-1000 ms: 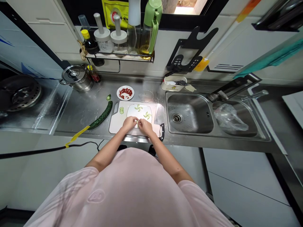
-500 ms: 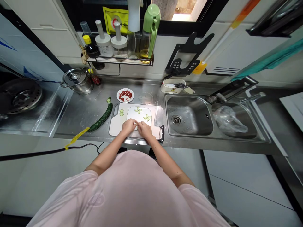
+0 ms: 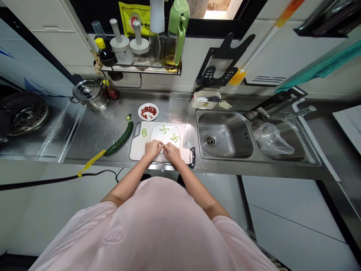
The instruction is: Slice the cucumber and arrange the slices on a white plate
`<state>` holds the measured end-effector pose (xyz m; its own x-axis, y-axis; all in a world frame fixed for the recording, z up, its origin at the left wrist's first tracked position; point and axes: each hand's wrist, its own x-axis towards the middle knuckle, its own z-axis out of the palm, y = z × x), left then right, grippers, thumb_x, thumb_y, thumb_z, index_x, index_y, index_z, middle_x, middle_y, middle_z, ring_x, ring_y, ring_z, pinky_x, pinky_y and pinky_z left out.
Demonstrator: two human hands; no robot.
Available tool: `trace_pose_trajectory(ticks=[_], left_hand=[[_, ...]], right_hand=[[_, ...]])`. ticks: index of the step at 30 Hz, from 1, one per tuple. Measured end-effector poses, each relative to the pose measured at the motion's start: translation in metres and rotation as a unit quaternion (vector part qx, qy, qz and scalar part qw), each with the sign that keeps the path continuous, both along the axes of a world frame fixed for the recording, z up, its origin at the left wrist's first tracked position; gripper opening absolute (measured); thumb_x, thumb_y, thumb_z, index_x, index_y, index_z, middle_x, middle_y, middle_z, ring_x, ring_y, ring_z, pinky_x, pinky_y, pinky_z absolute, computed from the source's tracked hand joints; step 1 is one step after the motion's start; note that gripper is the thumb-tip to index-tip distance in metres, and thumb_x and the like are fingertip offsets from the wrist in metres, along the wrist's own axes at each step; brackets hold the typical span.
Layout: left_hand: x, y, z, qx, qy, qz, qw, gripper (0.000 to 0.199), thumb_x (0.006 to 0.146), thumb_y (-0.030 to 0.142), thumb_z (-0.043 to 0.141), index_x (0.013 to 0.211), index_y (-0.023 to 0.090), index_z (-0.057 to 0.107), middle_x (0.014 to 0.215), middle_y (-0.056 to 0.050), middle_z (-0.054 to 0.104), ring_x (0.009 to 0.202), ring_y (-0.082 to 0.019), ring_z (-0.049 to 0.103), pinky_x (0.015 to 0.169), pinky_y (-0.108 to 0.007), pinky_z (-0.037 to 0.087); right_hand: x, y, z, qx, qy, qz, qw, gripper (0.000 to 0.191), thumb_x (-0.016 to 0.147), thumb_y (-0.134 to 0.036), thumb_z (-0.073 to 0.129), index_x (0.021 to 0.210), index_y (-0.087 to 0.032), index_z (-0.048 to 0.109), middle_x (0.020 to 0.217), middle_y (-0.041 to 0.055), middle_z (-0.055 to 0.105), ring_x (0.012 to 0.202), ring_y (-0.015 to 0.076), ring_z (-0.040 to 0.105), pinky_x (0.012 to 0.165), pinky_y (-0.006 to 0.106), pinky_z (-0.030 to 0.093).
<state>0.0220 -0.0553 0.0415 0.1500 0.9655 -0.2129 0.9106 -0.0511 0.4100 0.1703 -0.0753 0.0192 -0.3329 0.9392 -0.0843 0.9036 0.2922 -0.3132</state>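
Both hands are close together over the near edge of a white plate [image 3: 155, 136], which rests on a pale cutting board [image 3: 137, 149]. The fingertips of my left hand [image 3: 152, 149] are pinched together, facing those of my right hand [image 3: 172, 153], also closed; whatever is between them is too small to make out. On the plate lie two pinwheels of thin cucumber pieces, one cucumber pinwheel [image 3: 164, 129] at the back and another cucumber pinwheel [image 3: 175, 138] at the right. Cucumber slices [image 3: 144, 132] overlap on the board's left. A knife [image 3: 193, 157] lies along its right side.
Left of the board lie a cucumber [image 3: 120, 140] and a cut cucumber end [image 3: 129, 117]. Behind it stands a small dish [image 3: 140, 112] of chopped red pieces. A steel sink [image 3: 225, 137] is to the right, a lidded pot [image 3: 97, 101] at back left, a bottle rack [image 3: 141, 69] above.
The view has shifted slightly, so the counter sits a little higher in the picture. My hands stay at the plate's near edge, with only small finger movement.
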Motion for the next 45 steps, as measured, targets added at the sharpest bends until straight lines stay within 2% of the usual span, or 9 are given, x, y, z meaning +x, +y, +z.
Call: trace_pose_trajectory(ticks=[12,29,37,45], left_hand=[[-0.0033,0.0014,0.0002,0.013,-0.024,0.01,1.0,0.025,0.084,0.031,0.05,0.104,0.028,0.065,0.092,-0.002,0.063,0.09,-0.018,0.057,0.084,-0.033,0.034],[-0.0015,0.0049,0.0046,-0.008,-0.013,-0.015,1.0,0.024,0.084,0.036,0.053,0.102,0.028,0.067,0.097,-0.004,0.062,0.092,-0.019,0.056,0.086,-0.033,0.032],[-0.003,0.0069,0.0033,-0.003,-0.019,-0.024,1.0,0.024,0.083,0.035,0.054,0.102,0.029,0.067,0.097,-0.003,0.061,0.09,-0.018,0.056,0.086,-0.034,0.032],[-0.0032,0.0069,0.0054,-0.012,-0.02,-0.022,0.999,0.024,0.083,0.035,0.054,0.102,0.029,0.067,0.096,-0.003,0.062,0.091,-0.018,0.056,0.086,-0.034,0.031]], right_hand=[[0.0071,-0.001,0.0014,0.009,0.075,-0.009,0.997,0.022,0.091,-0.024,0.039,0.104,-0.022,0.058,0.098,0.0051,0.057,0.083,0.0162,0.051,0.065,0.024,0.033],[0.005,-0.0031,0.0065,-0.02,0.032,0.006,0.999,0.026,0.093,-0.028,0.039,0.103,-0.019,0.061,0.099,0.0079,0.056,0.089,0.0176,0.049,0.073,0.026,0.035],[0.0052,-0.0036,0.0038,0.005,0.043,0.011,0.999,0.023,0.093,-0.027,0.04,0.1,-0.02,0.061,0.097,0.0065,0.056,0.087,0.0168,0.049,0.071,0.024,0.035],[0.0057,-0.0026,0.0051,-0.006,0.042,0.008,0.999,0.023,0.092,-0.027,0.041,0.099,-0.02,0.061,0.098,0.0064,0.056,0.089,0.0169,0.05,0.071,0.024,0.035]])
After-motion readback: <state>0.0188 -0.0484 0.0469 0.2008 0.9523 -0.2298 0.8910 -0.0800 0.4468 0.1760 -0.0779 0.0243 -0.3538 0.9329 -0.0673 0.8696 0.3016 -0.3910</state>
